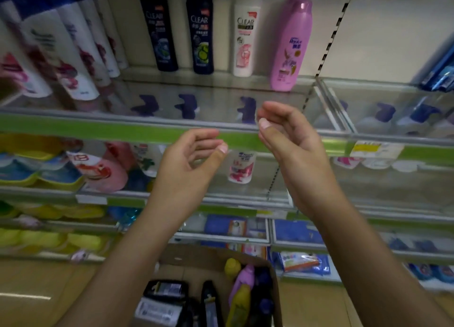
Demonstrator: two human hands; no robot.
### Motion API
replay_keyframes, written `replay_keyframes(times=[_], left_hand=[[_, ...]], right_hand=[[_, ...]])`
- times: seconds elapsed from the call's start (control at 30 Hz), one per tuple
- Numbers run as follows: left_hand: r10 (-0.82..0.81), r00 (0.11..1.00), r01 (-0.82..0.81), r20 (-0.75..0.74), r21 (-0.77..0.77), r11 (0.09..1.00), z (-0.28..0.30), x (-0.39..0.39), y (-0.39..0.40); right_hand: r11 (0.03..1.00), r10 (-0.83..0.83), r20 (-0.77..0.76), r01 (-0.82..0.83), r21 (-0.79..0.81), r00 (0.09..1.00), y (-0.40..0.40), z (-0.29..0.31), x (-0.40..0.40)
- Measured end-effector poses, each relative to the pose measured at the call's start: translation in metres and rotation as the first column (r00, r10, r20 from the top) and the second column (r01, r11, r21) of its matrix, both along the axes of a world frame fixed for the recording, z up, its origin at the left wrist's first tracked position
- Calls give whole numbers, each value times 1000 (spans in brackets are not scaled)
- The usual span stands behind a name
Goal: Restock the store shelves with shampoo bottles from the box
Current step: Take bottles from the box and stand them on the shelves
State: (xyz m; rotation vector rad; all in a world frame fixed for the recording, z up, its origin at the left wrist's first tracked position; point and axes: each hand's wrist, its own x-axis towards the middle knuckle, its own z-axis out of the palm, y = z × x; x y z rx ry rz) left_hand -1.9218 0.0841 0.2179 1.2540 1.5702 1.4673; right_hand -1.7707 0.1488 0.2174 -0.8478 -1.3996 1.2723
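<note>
Pink shampoo bottle (291, 44) stands upright on shelf (221, 79); more bottles fill the box (275, 282).

Top shelf, upper mid frame: 2 dark Clear bottles (157, 27), 1 white Clear bottle (245, 34), 1 pink bottle (291, 44); approx. 4 white bottles (73, 63) upper left, blurred; 1 box (245, 260) at bottom; 2 hands (186, 164).

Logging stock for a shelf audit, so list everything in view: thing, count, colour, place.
dark Clear bottles: two, navy, top shelf centre
white Clear bottle: one, white, right of them
pink bottle: one, pink, tilted, far right of the row
white bottles: several, white with red print, top shelf left
cardboard box: one, brown, floor, holding mixed bottles
left hand: empty, fingers loosely curled
right hand: empty, fingers loosely curled
</note>
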Motion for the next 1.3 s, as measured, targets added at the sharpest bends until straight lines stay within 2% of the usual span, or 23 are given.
replay_keyframes(times=[0.3,0.63,0.97,1.3], left_hand=[[-52,998,42,-48,-187,981,-54,-106,-96],[57,998,-52,-1,-408,912,-144,-179,-173],[145,989,-102,13,-650,753,-249,-167,-203],[319,947,-195,33,-731,654,-328,-173,-187]], right_hand=[[988,-37,-13,35,-149,999,-100,-56,-94],[914,-19,166,84,-397,986,-171,-138,-136],[795,98,259,81,-601,961,-175,-261,-142],[722,231,317,57,-690,920,-134,-370,-184]])
